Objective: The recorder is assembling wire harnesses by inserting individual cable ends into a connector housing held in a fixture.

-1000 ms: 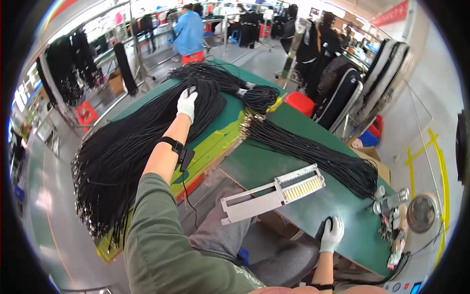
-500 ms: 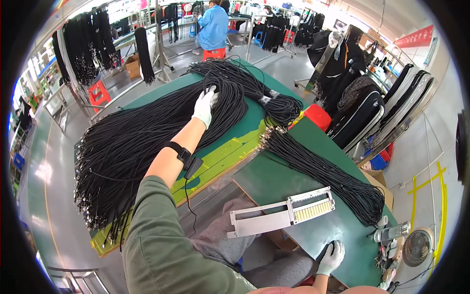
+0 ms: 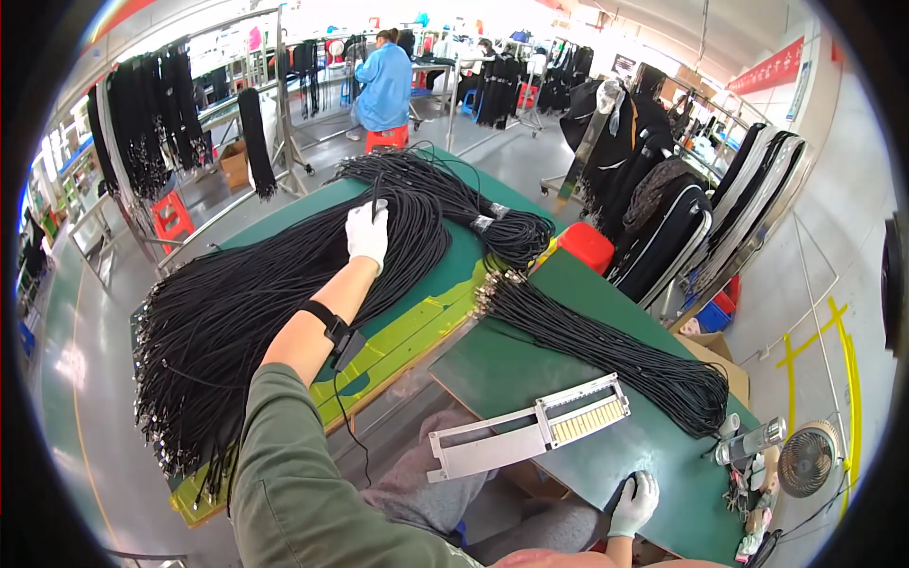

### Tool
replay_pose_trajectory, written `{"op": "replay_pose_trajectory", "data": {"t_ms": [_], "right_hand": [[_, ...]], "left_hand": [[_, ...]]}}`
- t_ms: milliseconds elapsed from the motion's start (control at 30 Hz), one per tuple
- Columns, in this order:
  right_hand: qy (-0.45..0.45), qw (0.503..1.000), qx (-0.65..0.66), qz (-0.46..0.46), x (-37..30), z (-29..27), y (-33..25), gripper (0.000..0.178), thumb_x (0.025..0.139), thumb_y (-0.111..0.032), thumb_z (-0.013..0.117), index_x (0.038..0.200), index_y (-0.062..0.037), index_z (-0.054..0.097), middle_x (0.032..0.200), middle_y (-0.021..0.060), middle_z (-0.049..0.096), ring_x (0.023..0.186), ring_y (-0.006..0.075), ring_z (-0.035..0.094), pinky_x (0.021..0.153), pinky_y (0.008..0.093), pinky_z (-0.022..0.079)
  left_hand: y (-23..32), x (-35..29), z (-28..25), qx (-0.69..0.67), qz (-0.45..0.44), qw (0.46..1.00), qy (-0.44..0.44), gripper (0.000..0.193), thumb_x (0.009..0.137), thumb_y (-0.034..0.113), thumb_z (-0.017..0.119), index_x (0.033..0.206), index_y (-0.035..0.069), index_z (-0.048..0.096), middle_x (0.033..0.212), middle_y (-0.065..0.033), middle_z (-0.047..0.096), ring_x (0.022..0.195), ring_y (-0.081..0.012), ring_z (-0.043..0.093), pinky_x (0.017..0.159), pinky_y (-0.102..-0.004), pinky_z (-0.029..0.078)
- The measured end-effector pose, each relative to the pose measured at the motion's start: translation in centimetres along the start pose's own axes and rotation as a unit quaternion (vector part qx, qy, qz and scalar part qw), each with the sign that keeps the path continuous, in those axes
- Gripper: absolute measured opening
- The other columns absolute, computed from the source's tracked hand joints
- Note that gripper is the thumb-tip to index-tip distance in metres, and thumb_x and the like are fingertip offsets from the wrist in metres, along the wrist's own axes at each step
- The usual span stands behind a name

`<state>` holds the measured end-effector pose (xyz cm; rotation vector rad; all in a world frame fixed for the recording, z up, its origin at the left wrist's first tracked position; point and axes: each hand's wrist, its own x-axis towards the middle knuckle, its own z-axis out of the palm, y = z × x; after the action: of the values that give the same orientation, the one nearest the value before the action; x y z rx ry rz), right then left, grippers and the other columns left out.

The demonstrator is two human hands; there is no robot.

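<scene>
A wide pile of black cables [image 3: 284, 260] with shiny metal ends at the left covers the green and yellow table on my left. My left hand [image 3: 367, 232], in a white glove, is closed on some black cables near the looped right end of this pile. My right hand [image 3: 634, 505], also gloved in white, rests at the near edge of the green table [image 3: 606, 464] with its fingers curled. Something dark shows beside its thumb, too hidden to name. A pale metal frame fixture [image 3: 530, 431] with a row of yellowish slots lies between my hands, nearer the right one.
Another black cable bundle [image 3: 606, 346] stretches across the right table. A tied bundle [image 3: 511, 237] lies at the far side. A red stool [image 3: 587, 248] stands beyond it. A clear jar [image 3: 757, 443] and a small fan [image 3: 808, 459] are at the right. A person in blue [image 3: 383, 90] sits far off.
The whole view has shifted, so the tables and piles appear lower and farther left. My left hand stays on the same end of the pile, and my right hand has barely moved.
</scene>
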<state>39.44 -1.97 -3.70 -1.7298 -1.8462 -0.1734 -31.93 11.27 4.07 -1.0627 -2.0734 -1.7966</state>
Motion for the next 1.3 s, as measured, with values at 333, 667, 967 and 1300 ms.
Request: {"op": "replay_pose_trajectory", "data": {"t_ms": [333, 667, 967, 1300], "right_hand": [[0.002, 1.0, 0.017, -0.011, -0.3, -0.3, 0.1, 0.022, 0.083, -0.011, 0.063, 0.101, 0.001, 0.067, 0.111, 0.0173, 0.066, 0.111, 0.0372, 0.057, 0.099, 0.0454, 0.043], [-0.004, 1.0, 0.005, 0.007, -0.3, -0.4, 0.1, 0.024, 0.085, -0.015, 0.064, 0.105, -0.002, 0.069, 0.116, 0.0155, 0.066, 0.115, 0.0347, 0.056, 0.102, 0.0431, 0.041], [0.006, 1.0, -0.008, -0.001, -0.4, -0.2, -0.3, 0.023, 0.086, -0.013, 0.063, 0.104, -0.0003, 0.068, 0.115, 0.0158, 0.066, 0.114, 0.0354, 0.056, 0.101, 0.0441, 0.042], [-0.013, 1.0, -0.001, 0.004, -0.1, -0.4, -0.4, 0.024, 0.087, -0.014, 0.062, 0.107, -0.0005, 0.068, 0.116, 0.0162, 0.066, 0.116, 0.0353, 0.056, 0.102, 0.0432, 0.041]], "left_hand": [[6.3, -0.4, -0.7, 0.191, -0.023, 0.969, -0.159, 0.039, 0.078, 0.042, 0.073, 0.1, 0.01, 0.07, 0.098, -0.0137, 0.07, 0.093, -0.0313, 0.065, 0.085, -0.0408, 0.049], [3.6, -0.4, -0.7, -0.411, -0.2, 0.884, -0.101, 0.01, 0.087, 0.01, 0.071, 0.096, 0.005, 0.071, 0.093, -0.0017, 0.071, 0.088, -0.0137, 0.066, 0.081, -0.026, 0.049], [2.8, -1.2, -0.4, -0.435, -0.204, 0.869, -0.118, 0.014, 0.089, 0.006, 0.068, 0.103, 0.004, 0.07, 0.096, -0.0033, 0.072, 0.089, -0.0127, 0.066, 0.085, -0.0264, 0.05], [2.5, -1.2, -0.6, -0.429, -0.206, 0.87, -0.131, 0.013, 0.092, 0.012, 0.066, 0.103, 0.006, 0.071, 0.094, -0.002, 0.072, 0.084, -0.009, 0.064, 0.077, -0.0213, 0.046]]}}
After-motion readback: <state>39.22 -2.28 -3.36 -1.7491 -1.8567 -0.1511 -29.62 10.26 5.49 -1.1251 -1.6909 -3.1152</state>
